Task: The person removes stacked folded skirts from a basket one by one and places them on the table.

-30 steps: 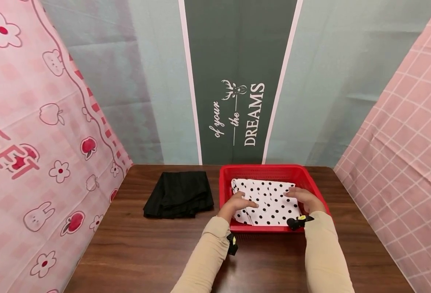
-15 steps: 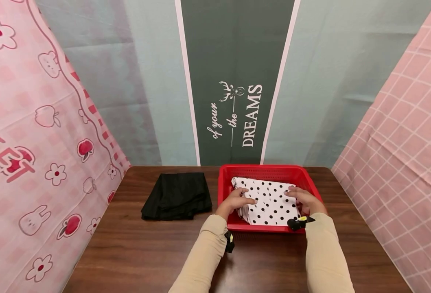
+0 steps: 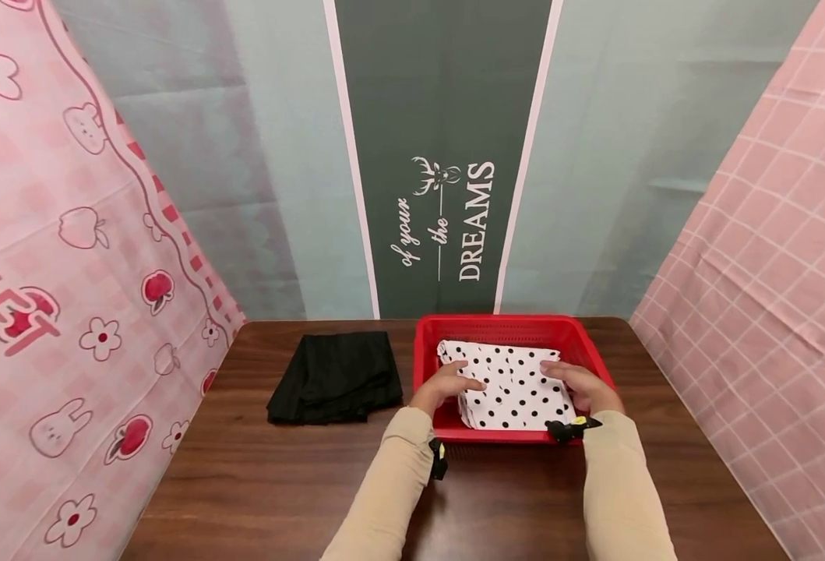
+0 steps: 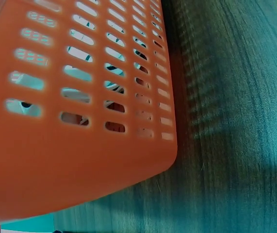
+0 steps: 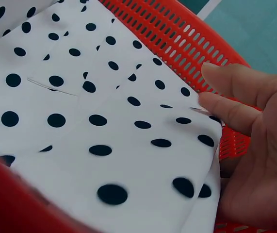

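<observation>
A folded white cloth with black dots (image 3: 510, 393) lies inside a red plastic basket (image 3: 503, 439). My left hand (image 3: 447, 386) is at the cloth's left side, thumb and forefinger spread over its edge. At the opposite side, my right hand (image 3: 583, 383) has its fingers extended along the cloth's right edge. In the right wrist view, the right hand (image 5: 259, 107) has a fingertip at the cloth's corner, with other fingers partly hidden down beside the edge. The left wrist view shows the basket's slotted wall (image 4: 94, 145), with the left hand out of sight.
A folded black cloth (image 3: 338, 378) lies left of the basket on the brown wooden table (image 3: 279, 491). Pink patterned sheets (image 3: 104, 273) (image 3: 756, 273) hang at both sides, and a grey-green curtain (image 3: 447, 117) hangs behind.
The left hand has tucked the dotted cloth's left front edge inward, to the right. The right hand stays at the right edge. The whole head view has shifted slightly.
</observation>
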The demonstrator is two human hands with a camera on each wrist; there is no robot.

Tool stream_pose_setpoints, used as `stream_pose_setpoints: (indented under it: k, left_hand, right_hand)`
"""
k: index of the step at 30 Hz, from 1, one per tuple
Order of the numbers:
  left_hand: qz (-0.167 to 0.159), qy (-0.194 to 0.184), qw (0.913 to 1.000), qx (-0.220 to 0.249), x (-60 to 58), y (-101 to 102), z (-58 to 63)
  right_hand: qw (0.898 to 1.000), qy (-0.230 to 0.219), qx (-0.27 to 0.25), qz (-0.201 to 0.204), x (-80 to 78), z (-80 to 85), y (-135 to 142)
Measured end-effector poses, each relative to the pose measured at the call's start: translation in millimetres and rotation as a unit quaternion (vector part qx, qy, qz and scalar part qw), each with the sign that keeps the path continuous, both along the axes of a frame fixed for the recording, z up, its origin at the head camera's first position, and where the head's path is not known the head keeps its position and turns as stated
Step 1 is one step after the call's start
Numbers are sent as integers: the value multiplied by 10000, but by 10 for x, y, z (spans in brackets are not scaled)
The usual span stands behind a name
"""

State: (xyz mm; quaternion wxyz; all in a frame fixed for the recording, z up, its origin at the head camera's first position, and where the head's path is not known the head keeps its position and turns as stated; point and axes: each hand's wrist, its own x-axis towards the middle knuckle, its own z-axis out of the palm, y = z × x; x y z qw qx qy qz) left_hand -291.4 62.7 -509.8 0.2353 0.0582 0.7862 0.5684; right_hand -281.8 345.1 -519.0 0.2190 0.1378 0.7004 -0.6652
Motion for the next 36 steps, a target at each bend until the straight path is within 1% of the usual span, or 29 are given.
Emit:
stream_pose_setpoints:
  k: [2, 5, 8, 12, 14, 17, 19, 21, 22, 27, 30, 33, 36]
  left_hand:
    - [24, -20, 10000, -59, 3, -16, 12]
    - [127, 70, 9999, -39, -3, -35, 30]
    - [226, 221, 9995, 78, -14, -44, 38]
    - [318, 398, 9985, 213, -2, -57, 35]
    - [331, 495, 9979, 256, 10, -66, 32]
    - [318, 716, 9964, 332, 31, -82, 35]
    - [307, 874, 9949, 409, 34, -94, 47]
    - [311, 1022, 9931, 478, 39, -112, 71]
    - [322, 1075, 9922, 536, 39, -123, 89]
    - [337, 1228, 9887, 795, 45, -211, 217]
    - [330, 1300, 9873, 857, 64, -289, 293]
    - [313, 1388, 9846, 1018, 81, -374, 336]
    - [288, 1433, 9819, 1205, 89, -454, 369]
  right_hand:
    - [9999, -10, -139, -56, -6, 7, -3]
    - [9997, -60, -147, -159, -13, 45, -15]
    - [9999, 45, 79, -86, -16, 96, -33]
    - [9983, 408, 418, 86, -11, 163, -55]
    - [9962, 690, 492, 204, 0, 201, -55]
    - [9932, 1043, 498, 168, 25, 272, -48]
    - [9899, 1274, 583, 238, 49, 330, -42]
    - [9885, 1380, 587, 216, 64, 378, -35]
    - [9881, 1412, 554, 266, 70, 401, -28]
    - [9896, 1375, 263, 330, 107, 496, 2]
    - [9887, 1433, 340, 290, 145, 543, 13]
    - [9848, 1680, 290, 344, 189, 591, 6]
    - [9768, 2089, 73, 463, 228, 661, -12]
